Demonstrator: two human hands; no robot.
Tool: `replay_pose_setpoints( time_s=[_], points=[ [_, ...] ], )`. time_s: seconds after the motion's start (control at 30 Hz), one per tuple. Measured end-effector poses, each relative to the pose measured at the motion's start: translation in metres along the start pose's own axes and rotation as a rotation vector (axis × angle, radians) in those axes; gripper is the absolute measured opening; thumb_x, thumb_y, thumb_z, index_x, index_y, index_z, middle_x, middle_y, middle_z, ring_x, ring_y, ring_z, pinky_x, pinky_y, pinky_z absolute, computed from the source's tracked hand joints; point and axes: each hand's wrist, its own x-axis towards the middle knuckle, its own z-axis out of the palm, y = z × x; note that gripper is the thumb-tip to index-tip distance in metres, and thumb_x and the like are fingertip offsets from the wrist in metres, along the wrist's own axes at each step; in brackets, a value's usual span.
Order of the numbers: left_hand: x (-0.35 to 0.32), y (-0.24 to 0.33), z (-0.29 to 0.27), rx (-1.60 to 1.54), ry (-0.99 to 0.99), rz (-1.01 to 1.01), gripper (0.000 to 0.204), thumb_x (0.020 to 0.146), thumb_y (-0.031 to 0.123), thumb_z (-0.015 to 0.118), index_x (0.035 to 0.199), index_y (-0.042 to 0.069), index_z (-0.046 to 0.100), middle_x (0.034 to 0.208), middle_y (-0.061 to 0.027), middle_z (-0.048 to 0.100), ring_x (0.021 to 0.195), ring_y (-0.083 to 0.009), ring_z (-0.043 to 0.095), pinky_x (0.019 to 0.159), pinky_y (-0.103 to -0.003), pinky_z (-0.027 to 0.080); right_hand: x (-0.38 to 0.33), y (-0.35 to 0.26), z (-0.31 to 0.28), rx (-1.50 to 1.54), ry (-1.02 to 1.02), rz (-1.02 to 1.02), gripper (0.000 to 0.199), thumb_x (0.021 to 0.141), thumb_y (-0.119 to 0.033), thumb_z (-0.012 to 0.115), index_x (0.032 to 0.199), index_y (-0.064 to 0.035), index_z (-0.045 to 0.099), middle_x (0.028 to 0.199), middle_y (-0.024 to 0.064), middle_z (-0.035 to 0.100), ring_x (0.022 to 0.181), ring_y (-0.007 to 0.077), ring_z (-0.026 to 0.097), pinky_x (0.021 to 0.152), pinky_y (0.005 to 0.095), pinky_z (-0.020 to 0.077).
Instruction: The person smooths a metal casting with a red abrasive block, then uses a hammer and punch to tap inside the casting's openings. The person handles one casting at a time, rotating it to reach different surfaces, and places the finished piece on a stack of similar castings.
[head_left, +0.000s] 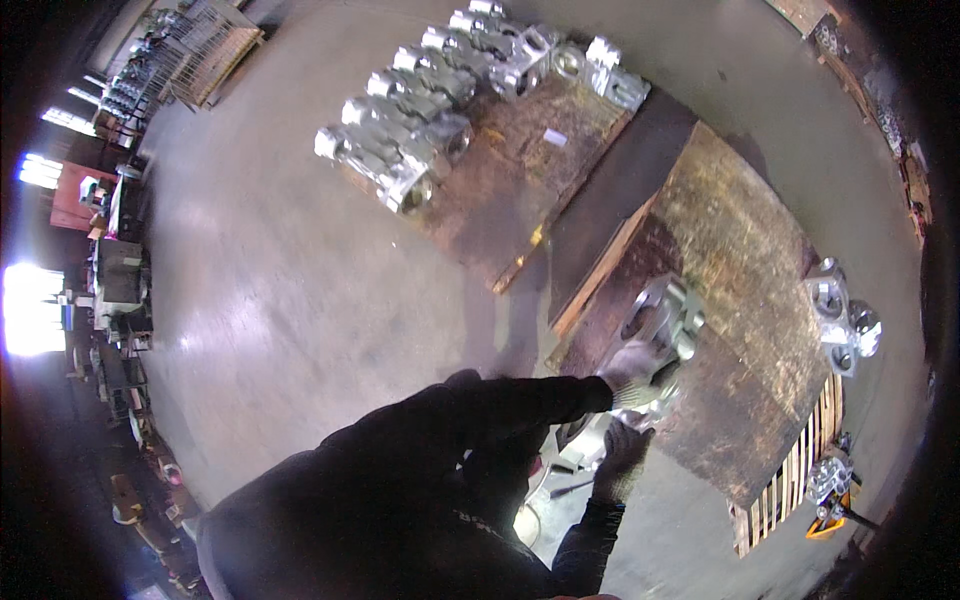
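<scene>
A shiny machined metal casting [682, 308] with a large round opening sits tilted over the near left edge of a worn wooden board [740, 230]. My left hand [635, 368], in a pale knitted glove, is closed on the casting's near side. Just below, my right hand [622, 450], in a glove that looks darker in shadow, is closed at the casting's lower end. Its fingertips are partly lost in shade. Beneath my hands, more bright metal [585, 442] shows in part, with its shape mostly hidden by the sleeves.
Several similar castings [420, 85] stand in rows on another wooden board [500, 170] beyond. More castings [840, 315] stand past the right edge. A slatted pallet [790, 500] and a yellow pallet jack [828, 522] are at lower right. Wire crates [215, 60] stand far left.
</scene>
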Motion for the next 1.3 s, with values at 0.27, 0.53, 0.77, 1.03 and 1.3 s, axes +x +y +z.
replay_pose_setpoints(
  time_s=[0.27,0.53,0.77,1.03,1.3],
  points=[
    [0.047,0.023,0.006,0.2,-0.364,-0.198,0.022,0.101,0.023,0.055,0.104,0.003,0.065,0.091,-0.0198,0.069,0.08,-0.0358,0.069,0.071,-0.043,0.054,0.038,0.0,0.064,0.223,0.174,0.097,0.033,0.101,-0.025,0.055,0.127,-0.0042,0.057,0.11,0.0073,0.067,0.106,0.02,0.062,0.111,0.0479,0.0382],
    [0.147,0.037,-0.049,0.266,-0.436,-0.24,0.024,0.102,0.025,0.054,0.105,0.003,0.065,0.091,-0.0202,0.069,0.08,-0.0362,0.069,0.072,-0.044,0.054,0.083,0.004,0.093,0.272,0.575,0.135,0.04,0.1,-0.038,0.055,0.125,-0.0059,0.058,0.11,0.0102,0.066,0.102,0.0221,0.061,0.102,0.0472,0.0441],
    [0.222,0.033,-0.145,0.347,-0.333,-0.196,0.027,0.103,0.026,0.052,0.105,0.003,0.065,0.092,-0.0205,0.069,0.081,-0.0365,0.069,0.072,-0.044,0.055,0.082,-0.008,0.104,0.214,0.835,0.083,0.048,0.099,-0.049,0.055,0.123,-0.0074,0.06,0.11,0.0127,0.065,0.1,0.0239,0.061,0.094,0.0465,0.0494],
    [0.288,0.048,-0.234,0.386,-0.323,-0.251,0.029,0.103,0.028,0.051,0.106,0.002,0.065,0.092,-0.0209,0.069,0.081,-0.037,0.069,0.072,-0.045,0.055,0.109,-0.122,0.191,0.817,0.478,0.077,0.079,0.098,-0.042,0.062,0.157,-0.0028,0.029,0.144,0.0194,0.054,0.127,0.0291,0.056,0.106,0.0452,0.0488],
    [0.324,0.115,-0.267,0.433,-0.516,-0.27,0.032,0.104,0.03,0.049,0.107,0.002,0.065,0.093,-0.0212,0.069,0.081,-0.0374,0.069,0.072,-0.045,0.055,0.199,-0.208,0.331,-0.266,0.401,0.062,0.048,0.093,0.001,0.059,0.14,0.0043,0.047,0.125,0.0203,0.065,0.11,0.0302,0.064,0.099,0.0373,0.0508]
  ],
)
